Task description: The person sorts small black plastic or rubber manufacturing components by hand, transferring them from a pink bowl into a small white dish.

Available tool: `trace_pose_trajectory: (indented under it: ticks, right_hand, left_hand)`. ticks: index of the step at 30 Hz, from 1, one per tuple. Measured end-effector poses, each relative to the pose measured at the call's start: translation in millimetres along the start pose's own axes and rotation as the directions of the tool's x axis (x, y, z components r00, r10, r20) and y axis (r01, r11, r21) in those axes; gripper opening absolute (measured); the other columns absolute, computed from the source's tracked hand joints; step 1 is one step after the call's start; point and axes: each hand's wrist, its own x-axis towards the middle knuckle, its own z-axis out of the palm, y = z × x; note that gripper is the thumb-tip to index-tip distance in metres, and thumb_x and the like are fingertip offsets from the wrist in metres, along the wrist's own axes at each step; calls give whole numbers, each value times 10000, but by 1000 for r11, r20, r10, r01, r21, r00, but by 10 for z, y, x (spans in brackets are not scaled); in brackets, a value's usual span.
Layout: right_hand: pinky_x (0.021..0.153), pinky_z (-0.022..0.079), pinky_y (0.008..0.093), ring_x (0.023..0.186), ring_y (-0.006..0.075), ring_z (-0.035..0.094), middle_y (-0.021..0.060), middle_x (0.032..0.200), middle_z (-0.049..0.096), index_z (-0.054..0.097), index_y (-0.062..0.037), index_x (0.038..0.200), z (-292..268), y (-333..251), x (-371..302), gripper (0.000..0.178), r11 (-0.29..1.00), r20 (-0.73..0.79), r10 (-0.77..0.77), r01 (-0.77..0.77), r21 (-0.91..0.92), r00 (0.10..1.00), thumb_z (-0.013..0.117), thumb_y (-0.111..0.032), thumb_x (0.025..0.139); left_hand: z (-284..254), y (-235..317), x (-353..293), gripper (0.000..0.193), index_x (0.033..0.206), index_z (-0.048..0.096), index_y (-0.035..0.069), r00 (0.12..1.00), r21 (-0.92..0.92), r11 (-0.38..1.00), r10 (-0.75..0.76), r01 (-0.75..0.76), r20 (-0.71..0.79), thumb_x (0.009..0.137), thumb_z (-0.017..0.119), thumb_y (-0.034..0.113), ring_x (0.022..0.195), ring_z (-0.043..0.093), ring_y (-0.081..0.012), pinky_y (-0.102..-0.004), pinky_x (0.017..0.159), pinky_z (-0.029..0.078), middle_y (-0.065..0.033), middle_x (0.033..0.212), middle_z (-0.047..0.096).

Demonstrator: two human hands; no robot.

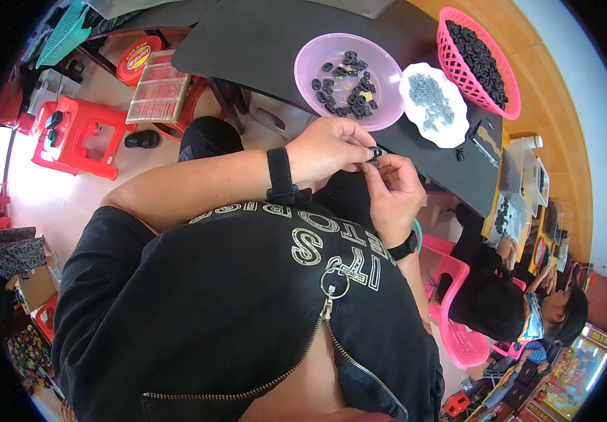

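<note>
My left hand (pixel 323 148) and my right hand (pixel 398 190) meet in front of my chest near the table edge. Between their fingertips is a small black ring-shaped piece (pixel 376 151), pinched from both sides; the fingers partly hide it. Just beyond stands a purple bowl (pixel 312 55) with several loose black oval pieces (pixel 360 98) in it. Right of the bowl, a white scalloped plate (pixel 450 135) carries a heap of small clear-grey bits (pixel 430 100). Farther right, a pink basket (pixel 458 74) is filled with black pieces (pixel 474 60) like those in the bowl.
The dark table (pixel 247 46) spans the far side. Tools and small black parts (pixel 460 154) lie near its right end. To the left are red stools (pixel 82 133) and a slatted seat (pixel 159 88). At right, a pink chair (pixel 458 337) stands near other people at work.
</note>
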Motion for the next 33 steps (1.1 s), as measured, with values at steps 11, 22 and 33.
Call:
trace_pose_trajectory:
  ticks: [11, 22, 33]
  right_hand:
    - [579, 439, 188, 640, 66, 528, 13, 747, 582, 585, -2, 917, -46, 57, -4, 107, 880, 53, 189, -193, 435, 981, 605, 25, 815]
    - [546, 404, 183, 602, 70, 513, 12, 718, 578, 574, -10, 888, -50, 75, -37, 86, 827, 63, 256, -252, 503, 965, 600, 26, 814]
    - [616, 438, 169, 710, 45, 516, -5, 820, 555, 535, -6, 1044, -72, 14, -76, 281, 915, 68, 135, -151, 374, 989, 611, 83, 789]
  left_hand:
    - [-14, -5, -5, 142, 990, 566, 6, 999, -124, 991, -40, 43, 33, 853, 565, 44, 762, 587, -91, -209, 689, 514, -46, 878, 595]
    - [20, -16, -35, 133, 973, 573, 11, 999, -66, 998, -21, 24, 46, 850, 580, 61, 731, 577, -81, -185, 632, 478, -47, 852, 617]
    - [23, 28, -88, 161, 995, 583, 7, 996, -62, 997, -47, 52, 73, 858, 574, 91, 707, 571, -89, -202, 637, 481, -44, 836, 612]
